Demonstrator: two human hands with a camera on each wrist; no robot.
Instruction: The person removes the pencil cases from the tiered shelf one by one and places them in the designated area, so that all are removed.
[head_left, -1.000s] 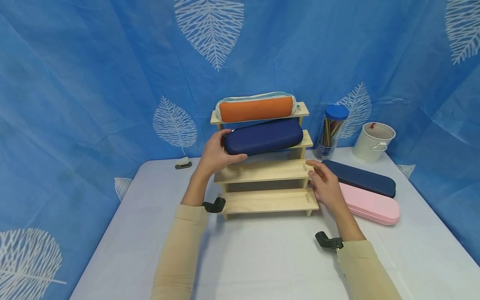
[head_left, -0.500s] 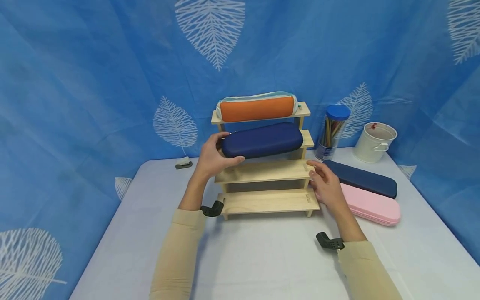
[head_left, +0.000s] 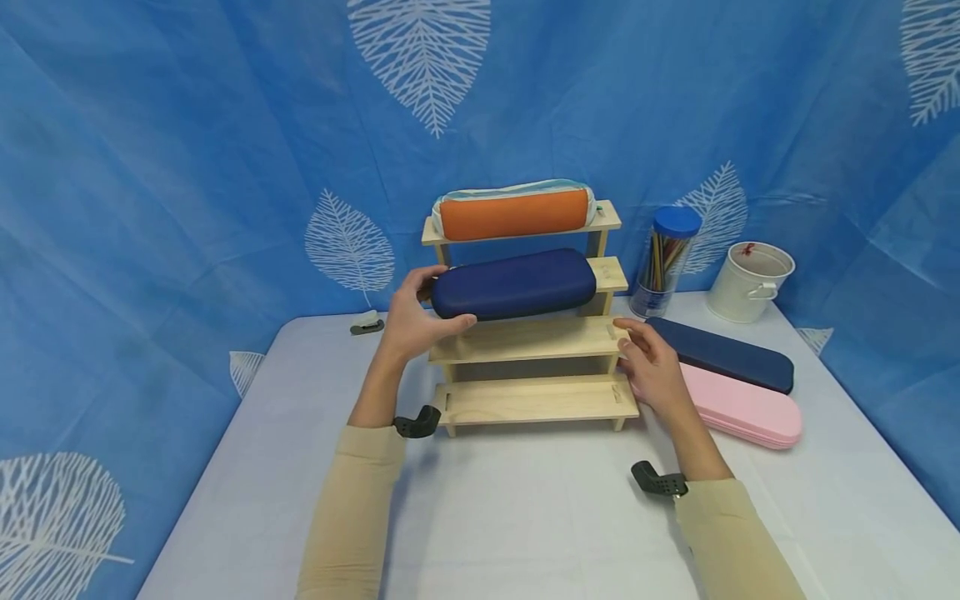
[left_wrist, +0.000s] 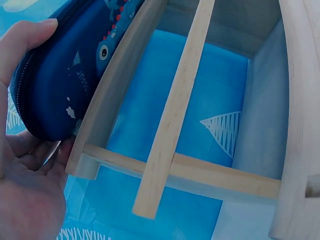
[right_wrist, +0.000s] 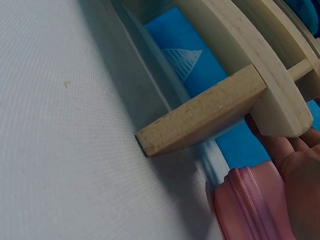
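My left hand [head_left: 417,321] grips the left end of a dark blue zippered pencil case [head_left: 517,285]. The thumb lies on the near side, other fingers behind. In the left wrist view the pencil case [left_wrist: 60,75] bears a dinosaur print and sits against the edge of a shelf board. Four-sided boards form a stepped wooden rack [head_left: 536,400]; the case lies over its second tier from the top, tilted slightly. At the rack's right end my right hand [head_left: 654,371] holds the third tier's edge with curled fingers. The right wrist view shows those fingers partly hidden behind the board [right_wrist: 280,110].
An orange and white pencil pouch [head_left: 517,214] lies on the top tier. To the right are a flat navy case [head_left: 723,357], a pink case [head_left: 742,407], a blue-lidded jar of pencils [head_left: 663,267] and a white bucket [head_left: 750,287]. A small stapler [head_left: 367,325] sits left.
My left hand has drawn the dark blue pencil case slightly left and down, toward me, on the rack. The right hand has stayed at the rack's right end.
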